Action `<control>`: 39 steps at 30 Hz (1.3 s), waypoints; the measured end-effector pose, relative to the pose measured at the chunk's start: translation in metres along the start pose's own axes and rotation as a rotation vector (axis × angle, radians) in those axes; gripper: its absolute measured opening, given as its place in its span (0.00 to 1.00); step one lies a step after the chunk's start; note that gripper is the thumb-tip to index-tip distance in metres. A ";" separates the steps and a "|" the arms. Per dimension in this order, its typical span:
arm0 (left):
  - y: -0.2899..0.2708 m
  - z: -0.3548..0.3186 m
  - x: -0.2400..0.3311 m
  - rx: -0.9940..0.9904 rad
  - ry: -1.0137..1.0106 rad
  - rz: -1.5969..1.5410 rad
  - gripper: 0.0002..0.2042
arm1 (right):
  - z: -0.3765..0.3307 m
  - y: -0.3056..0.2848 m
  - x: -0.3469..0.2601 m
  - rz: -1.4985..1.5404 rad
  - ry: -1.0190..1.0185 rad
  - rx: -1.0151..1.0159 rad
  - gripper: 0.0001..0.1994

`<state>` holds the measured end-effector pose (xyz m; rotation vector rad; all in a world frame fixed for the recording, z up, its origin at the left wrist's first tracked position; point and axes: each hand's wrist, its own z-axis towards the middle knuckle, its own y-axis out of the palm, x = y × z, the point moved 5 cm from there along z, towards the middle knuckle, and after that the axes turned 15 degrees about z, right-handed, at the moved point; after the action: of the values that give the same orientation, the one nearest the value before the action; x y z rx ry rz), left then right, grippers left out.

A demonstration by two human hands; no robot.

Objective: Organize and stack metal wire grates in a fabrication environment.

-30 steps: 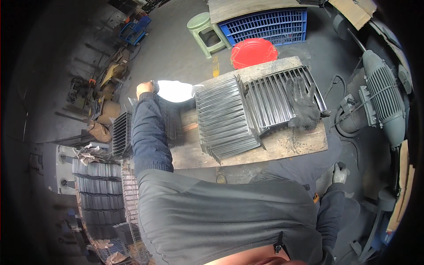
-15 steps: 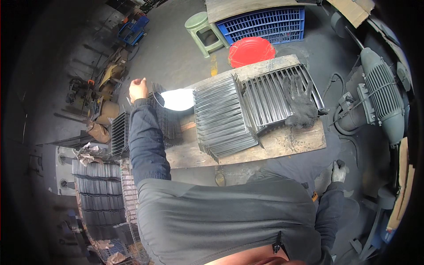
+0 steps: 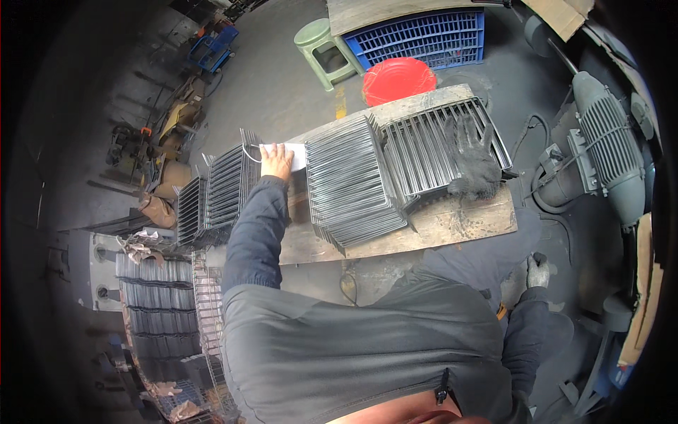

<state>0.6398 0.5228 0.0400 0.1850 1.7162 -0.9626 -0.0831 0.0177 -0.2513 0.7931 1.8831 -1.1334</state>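
My bare left hand [image 3: 277, 162] is over a white face mask [image 3: 297, 157], its fingers bent down onto it; a thin white loop shows beside the hand. The mask lies between stacks of bent metal wire racks [image 3: 349, 180] on a wooden board. Left of the hand stand more dark wire racks [image 3: 229, 180]. My right hand [image 3: 538, 271], in a grey glove, hangs low by my right leg with its fingers curled; what they hold, if anything, is hidden. A dark work glove [image 3: 474, 164] lies on the rightmost racks [image 3: 420, 152].
A red round stool top [image 3: 399, 81] stands beyond the wooden board [image 3: 466, 222], near a green stool [image 3: 325, 53] and a blue crate [image 3: 417, 42]. A grey motor [image 3: 611, 138] is at the right. Lower left, a wire basket [image 3: 208, 304] stands beside stacked metal parts [image 3: 162, 311].
My left hand has come right and down from beyond the left racks onto the white face mask, which now shows less of its surface. My right hand stays low at my side.
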 end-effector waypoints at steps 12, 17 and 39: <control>-0.001 0.058 -0.008 -0.104 0.038 -0.244 0.10 | 0.005 -0.003 0.026 0.003 0.054 -0.026 0.24; -0.007 0.076 -0.020 -0.018 -0.027 -0.522 0.13 | 0.002 0.001 0.027 -0.041 0.162 -0.040 0.24; 0.002 0.097 -0.023 -0.202 -0.028 -0.376 0.11 | -0.019 0.004 -0.023 -0.135 0.038 0.004 0.21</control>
<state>0.7209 0.4661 0.0527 -0.2916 1.8453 -1.0456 -0.0746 0.0335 -0.2278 0.7031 1.9914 -1.2122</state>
